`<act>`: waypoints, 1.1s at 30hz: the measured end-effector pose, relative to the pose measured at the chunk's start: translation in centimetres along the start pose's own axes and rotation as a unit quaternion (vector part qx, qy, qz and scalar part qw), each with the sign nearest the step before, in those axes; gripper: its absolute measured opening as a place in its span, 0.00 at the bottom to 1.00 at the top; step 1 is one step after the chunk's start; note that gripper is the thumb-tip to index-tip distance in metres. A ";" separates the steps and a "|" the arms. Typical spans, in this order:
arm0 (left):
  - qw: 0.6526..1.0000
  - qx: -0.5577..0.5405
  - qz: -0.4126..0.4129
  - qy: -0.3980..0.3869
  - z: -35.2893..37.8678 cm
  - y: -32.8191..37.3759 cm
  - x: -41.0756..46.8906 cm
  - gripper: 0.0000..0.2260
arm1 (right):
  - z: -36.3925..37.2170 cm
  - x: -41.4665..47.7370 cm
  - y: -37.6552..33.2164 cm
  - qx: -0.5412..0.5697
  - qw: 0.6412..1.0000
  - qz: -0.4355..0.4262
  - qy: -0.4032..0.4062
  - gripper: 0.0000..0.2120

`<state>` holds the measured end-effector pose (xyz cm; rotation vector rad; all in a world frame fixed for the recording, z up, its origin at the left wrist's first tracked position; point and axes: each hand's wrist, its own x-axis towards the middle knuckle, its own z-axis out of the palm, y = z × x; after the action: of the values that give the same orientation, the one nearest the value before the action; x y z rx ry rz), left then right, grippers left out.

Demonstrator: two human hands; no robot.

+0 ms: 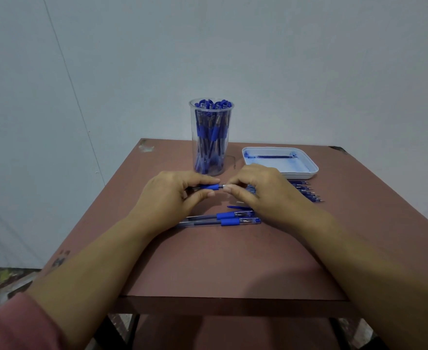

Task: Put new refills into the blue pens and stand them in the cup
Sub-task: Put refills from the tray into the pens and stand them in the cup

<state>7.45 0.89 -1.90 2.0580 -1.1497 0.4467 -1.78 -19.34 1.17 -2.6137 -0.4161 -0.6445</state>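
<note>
A blue pen [209,187] is held level just in front of the clear cup [210,137], which is packed with several blue pens standing upright. My left hand [168,195] grips the pen's barrel by its blue grip. My right hand [257,190] pinches the pen's tip end between thumb and fingers. Two more blue pens [223,219] lie side by side on the table nearer to me, below my hands. A loose blue cap [235,207] lies by my right hand.
A white tray [306,164] at the back right holds one blue refill [273,156]. Several blue pens or refills [309,192] lie in a row on the brown table [228,261] right of my right hand. A wall stands close behind the table.
</note>
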 end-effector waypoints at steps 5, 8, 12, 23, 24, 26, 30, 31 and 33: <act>1.000 0.004 0.000 -0.007 0.0 0.0 0.0 0.15 | -0.2 -0.1 -0.1 0.024 1.000 0.000 0.001 0.12; 1.000 0.002 0.001 -0.005 0.0 0.0 0.0 0.14 | 0.0 0.0 -0.1 0.015 1.000 -0.008 -0.003 0.08; 1.000 0.001 0.005 -0.003 0.0 0.1 0.0 0.15 | 0.1 -0.1 -0.1 0.026 1.000 0.004 -0.008 0.09; 0.999 0.046 -0.010 0.010 0.1 0.2 0.0 0.13 | -0.4 0.2 0.5 0.041 0.998 0.043 -0.023 0.07; 0.998 0.050 -0.017 0.024 0.0 0.2 0.0 0.12 | -0.7 0.2 1.1 0.026 0.997 0.051 -0.041 0.09; 0.997 0.058 -0.031 0.044 -0.1 0.0 0.0 0.10 | -1.3 0.1 2.4 0.005 0.994 0.065 -0.087 0.11; 0.996 0.063 -0.048 0.040 -0.3 -0.1 -0.1 0.10 | -1.4 -0.1 3.0 -0.032 0.986 0.084 -0.142 0.09; 0.996 0.062 -0.050 0.036 -0.2 -0.1 -0.1 0.10 | -1.2 0.0 2.9 -0.041 0.985 0.084 -0.146 0.08; 0.996 0.061 -0.051 0.032 -0.2 -0.1 0.0 0.10 | -1.1 0.1 2.7 -0.052 0.984 0.081 -0.151 0.08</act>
<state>7.49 1.10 -1.79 2.1796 -0.9963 0.5396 -1.02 -22.18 1.22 -2.8174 -0.2596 -0.2220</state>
